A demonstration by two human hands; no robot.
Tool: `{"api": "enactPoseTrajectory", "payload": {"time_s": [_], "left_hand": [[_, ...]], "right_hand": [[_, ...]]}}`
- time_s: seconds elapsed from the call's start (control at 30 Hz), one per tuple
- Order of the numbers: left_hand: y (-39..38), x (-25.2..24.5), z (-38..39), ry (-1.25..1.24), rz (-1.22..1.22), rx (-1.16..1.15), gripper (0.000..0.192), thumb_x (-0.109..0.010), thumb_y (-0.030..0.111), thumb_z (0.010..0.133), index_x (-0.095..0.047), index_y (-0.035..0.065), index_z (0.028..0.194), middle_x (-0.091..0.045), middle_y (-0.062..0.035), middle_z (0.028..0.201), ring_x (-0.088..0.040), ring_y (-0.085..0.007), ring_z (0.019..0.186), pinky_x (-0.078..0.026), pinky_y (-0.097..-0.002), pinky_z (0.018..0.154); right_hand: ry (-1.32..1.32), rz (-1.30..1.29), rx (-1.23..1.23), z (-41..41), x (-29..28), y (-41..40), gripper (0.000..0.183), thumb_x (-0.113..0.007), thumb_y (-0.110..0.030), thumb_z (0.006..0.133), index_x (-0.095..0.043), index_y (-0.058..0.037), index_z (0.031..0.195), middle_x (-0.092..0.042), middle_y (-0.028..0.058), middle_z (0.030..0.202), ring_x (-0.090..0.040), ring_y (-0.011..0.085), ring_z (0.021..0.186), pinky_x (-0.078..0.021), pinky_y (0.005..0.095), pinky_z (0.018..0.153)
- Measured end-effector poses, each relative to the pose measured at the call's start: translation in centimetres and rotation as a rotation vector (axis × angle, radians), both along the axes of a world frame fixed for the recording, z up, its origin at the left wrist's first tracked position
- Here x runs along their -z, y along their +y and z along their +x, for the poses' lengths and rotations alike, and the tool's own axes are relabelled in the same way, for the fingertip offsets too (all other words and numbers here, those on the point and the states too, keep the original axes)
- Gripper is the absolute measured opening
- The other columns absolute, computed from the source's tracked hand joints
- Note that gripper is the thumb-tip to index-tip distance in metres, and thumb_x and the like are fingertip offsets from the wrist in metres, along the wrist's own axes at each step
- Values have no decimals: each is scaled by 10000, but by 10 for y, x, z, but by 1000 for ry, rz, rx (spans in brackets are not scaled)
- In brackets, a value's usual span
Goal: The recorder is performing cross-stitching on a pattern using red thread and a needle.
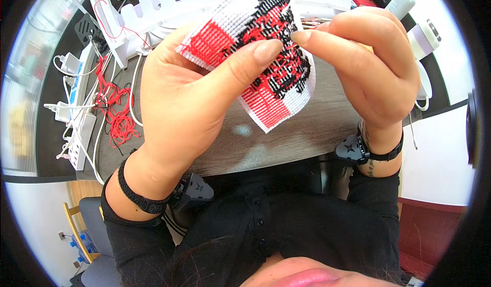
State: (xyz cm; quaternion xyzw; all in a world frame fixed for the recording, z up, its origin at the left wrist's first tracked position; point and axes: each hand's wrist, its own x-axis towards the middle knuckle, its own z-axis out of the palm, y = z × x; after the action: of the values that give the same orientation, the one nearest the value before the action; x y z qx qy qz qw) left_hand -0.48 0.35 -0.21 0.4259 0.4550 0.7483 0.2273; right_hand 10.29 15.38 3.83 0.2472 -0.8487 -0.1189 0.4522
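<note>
A piece of white stitching canvas (268, 112), worked in red and black yarn, is held up over the desk, with many crossing strands on the face in view. My left hand (191, 84) grips it, the thumb pressed on the stitched face and the fingers behind. At the right edge of the canvas, my right hand (368, 57) has thumb and forefinger pinched together by the black stitches. A short bit of red yarn shows near those fingertips; whether a needle is between them cannot be told. A tangle of red yarn (121, 122) with some black strands lies on the desk at left.
Power strips (82, 141) with white plugs and cables lie along the desk's left side. A white slotted rack (142, 15) stands at the back, with red thread hanging over it. At right are a bottle (401, 3), a lidded container (424, 39) and a white cup (424, 82).
</note>
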Motion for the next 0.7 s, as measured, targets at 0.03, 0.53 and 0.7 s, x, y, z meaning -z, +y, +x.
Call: {"api": "enactPoseTrajectory", "payload": {"time_s": [0.03, 0.53, 0.7], "left_hand": [[0, 0, 1, -6, 2, -3, 238, -591, 32, 754, -553, -29, 980, -603, -103, 924, -578, -147, 829, -448, -269, 768], [0, -1, 1, -10, -37, -6, 216, -603, 40, 749, -570, -19, 955, -613, -84, 887, -579, -122, 783, -447, -242, 735], [0, 0, 0, -7, -23, -2, 225, -600, 37, 749, -564, -20, 964, -612, -84, 890, -579, -124, 789, -450, -246, 736]], "right_hand": [[0, 0, 0, 0, 0, 0, 256, -628, -10, 545, -638, -20, 801, -533, 54, 766, -512, 158, 654, -406, 231, 547], [61, 90, 53, -1, 2, 3, 317, -621, -88, 488, -642, -40, 801, -536, 35, 769, -536, 164, 677, -441, 240, 576], [-11, -12, -5, 0, 2, 1, 260, -635, -4, 536, -632, -19, 796, -536, 54, 775, -533, 160, 668, -420, 230, 547]]}}
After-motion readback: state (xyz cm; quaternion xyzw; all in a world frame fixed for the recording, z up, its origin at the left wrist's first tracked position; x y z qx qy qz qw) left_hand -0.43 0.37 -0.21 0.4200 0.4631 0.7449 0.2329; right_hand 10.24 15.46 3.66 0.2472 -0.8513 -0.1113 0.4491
